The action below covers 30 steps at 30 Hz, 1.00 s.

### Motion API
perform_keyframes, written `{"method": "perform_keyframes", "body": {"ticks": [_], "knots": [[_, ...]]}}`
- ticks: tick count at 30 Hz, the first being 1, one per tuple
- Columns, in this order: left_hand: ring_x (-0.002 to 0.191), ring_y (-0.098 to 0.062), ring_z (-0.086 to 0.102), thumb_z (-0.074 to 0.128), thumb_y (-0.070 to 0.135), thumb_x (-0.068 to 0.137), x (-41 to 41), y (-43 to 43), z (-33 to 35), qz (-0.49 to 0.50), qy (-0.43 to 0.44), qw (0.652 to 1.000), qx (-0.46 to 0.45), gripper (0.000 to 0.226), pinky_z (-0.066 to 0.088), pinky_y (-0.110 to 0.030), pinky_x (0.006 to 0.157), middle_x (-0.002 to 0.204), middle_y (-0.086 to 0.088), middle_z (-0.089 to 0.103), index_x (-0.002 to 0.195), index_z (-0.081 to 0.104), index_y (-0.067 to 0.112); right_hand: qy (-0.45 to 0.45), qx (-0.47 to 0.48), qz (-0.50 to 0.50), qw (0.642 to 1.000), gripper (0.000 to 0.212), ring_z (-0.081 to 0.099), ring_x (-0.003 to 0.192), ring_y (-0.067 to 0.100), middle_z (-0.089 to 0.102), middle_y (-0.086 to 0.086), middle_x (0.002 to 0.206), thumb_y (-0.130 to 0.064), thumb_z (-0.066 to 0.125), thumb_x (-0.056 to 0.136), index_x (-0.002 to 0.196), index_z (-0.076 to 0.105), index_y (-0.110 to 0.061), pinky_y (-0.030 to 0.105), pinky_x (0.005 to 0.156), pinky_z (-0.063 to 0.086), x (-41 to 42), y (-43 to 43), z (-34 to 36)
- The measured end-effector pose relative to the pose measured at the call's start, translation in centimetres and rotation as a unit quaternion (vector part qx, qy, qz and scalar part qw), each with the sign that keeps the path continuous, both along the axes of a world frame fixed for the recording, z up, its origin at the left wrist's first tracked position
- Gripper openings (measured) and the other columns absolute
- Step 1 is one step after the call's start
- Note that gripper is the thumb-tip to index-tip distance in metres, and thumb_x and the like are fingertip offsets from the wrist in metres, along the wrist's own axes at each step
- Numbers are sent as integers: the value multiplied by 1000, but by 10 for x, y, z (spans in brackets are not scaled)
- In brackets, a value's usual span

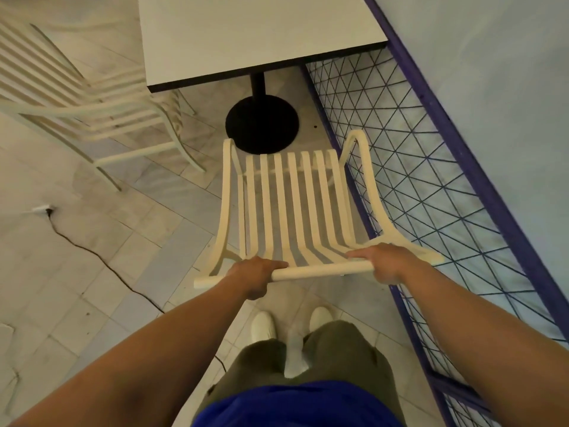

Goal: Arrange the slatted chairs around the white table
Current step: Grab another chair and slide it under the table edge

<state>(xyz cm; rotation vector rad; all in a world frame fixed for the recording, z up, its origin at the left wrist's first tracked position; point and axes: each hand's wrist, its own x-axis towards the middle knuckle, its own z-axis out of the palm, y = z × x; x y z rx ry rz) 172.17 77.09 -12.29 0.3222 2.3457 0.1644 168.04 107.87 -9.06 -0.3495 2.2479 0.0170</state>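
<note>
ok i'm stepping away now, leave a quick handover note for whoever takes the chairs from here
Left hand: grips the top rail of the near slatted chair.
Right hand: grips the same rail, further right.
That chair faces the white table, with its seat front close to the black table base. It does not look tucked in yet. The purple mesh fence runs along its right side.
Second slatted chair: already at the table's left side.
Left to do: probably push the held chair in toward the table's near edge, then let go.
</note>
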Motion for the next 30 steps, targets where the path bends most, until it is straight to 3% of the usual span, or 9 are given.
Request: {"method": "perform_keyframes", "body": {"ticks": [3, 7, 19, 30], "knots": [[108, -21, 61, 64, 8, 94, 1, 3, 1, 21, -5, 1000, 6, 77, 54, -39, 95, 131, 1, 57, 151, 31, 48, 1, 11, 6, 1000, 88, 56, 93, 18, 57, 3, 127, 0, 59, 87, 146, 25, -56, 30, 73, 45, 1, 7, 1], [109, -20, 61, 63, 8, 94, 3, 4, 0, 43, -12, 999, 4, 77, 54, -38, 94, 134, 2, 56, 149, 30, 52, -17, -11, 30, 999, 84, 60, 102, 22, 57, 3, 128, 0, 56, 90, 145, 27, -56, 35, 85, 53, -5, 12, -4], [107, -20, 62, 61, 6, 93, -23, 72, 4, 91, 4, 996, -8, 80, 54, -34, 90, 130, 2, 58, 150, 29, 52, -27, -15, 84, 996, 88, 56, 87, 17, 58, 1, 120, 0, 55, 88, 145, 25, -59, 30, 71, 48, -69, 72, -1], [99, -21, 62, 65, 5, 91, -65, 107, 4, 116, -3, 993, -11, 82, 56, -36, 87, 119, 2, 59, 150, 31, 52, -2, -9, 111, 994, 88, 57, 90, 19, 60, -2, 122, 0, 55, 87, 143, 27, -61, 31, 72, 46, -124, 103, -4]]}}
